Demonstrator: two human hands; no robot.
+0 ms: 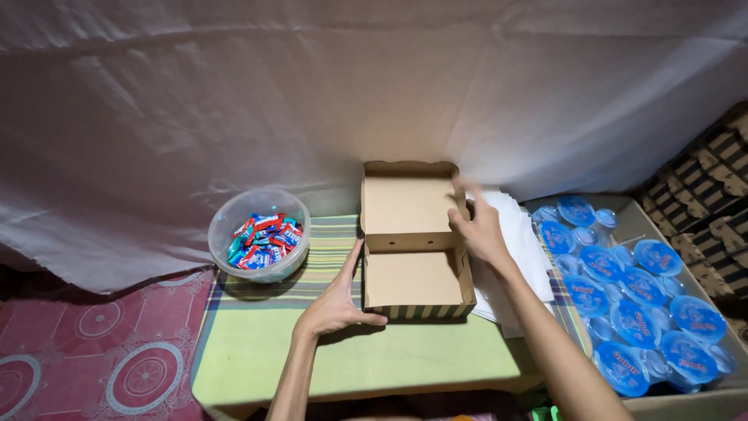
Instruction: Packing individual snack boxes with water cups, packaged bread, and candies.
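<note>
From the head camera we look straight down on a low table covered with a green-and-yellow striped cloth, and right in the middle of it sits the open brown cardboard box with a hinged lid. Its lid is thrown back toward the wall, so we see two bare cardboard panels, the lid above and the tray below, with a striped pattern along the tray's front wall.

The left hand is flat against the box's left side — fingers stretched up along the wall, thumb pointing across the front lower corner. It is open and bracing the cardboard, not closed around anything.

The right hand is up at the right edge, where lid and tray meet. Its fingers are spread and slightly blurred, resting on the rim of the box; we cannot tell whether they are pinching the flap or only touching it.

Just beside the box on the right, partly under that forearm, lies a stack of white paper sheets. Further right stands a large cardboard carton filled with sealed clear plastic cups with blue foil lids (packed closely, many touching).

Left of the box, near it but apart, sits a round clear plastic bowl holding small wrapped sweets in red, blue and green.

Behind everything hangs a creased white sheet — and at lower left we catch a pink patterned mat.
</note>
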